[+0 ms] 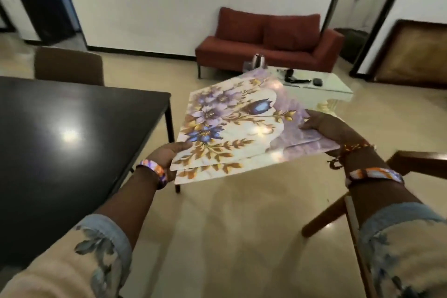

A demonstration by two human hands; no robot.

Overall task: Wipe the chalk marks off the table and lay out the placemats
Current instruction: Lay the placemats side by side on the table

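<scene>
I hold a small stack of floral placemats (232,126), cream and lilac with purple and blue flowers, in the air over the floor to the right of the black table (72,133). My left hand (169,155) grips the stack's near left corner, thumb on top. My right hand (326,128) grips its right edge. The mats are slightly fanned, so a lower one shows at the near edge. The table's glossy top reflects a ceiling light; I see no chalk marks on the part in view.
A brown chair (69,65) stands at the table's far side. A wooden chair (411,164) is close to my right arm. Farther off are a white coffee table (333,89) with small items and a red sofa (268,41).
</scene>
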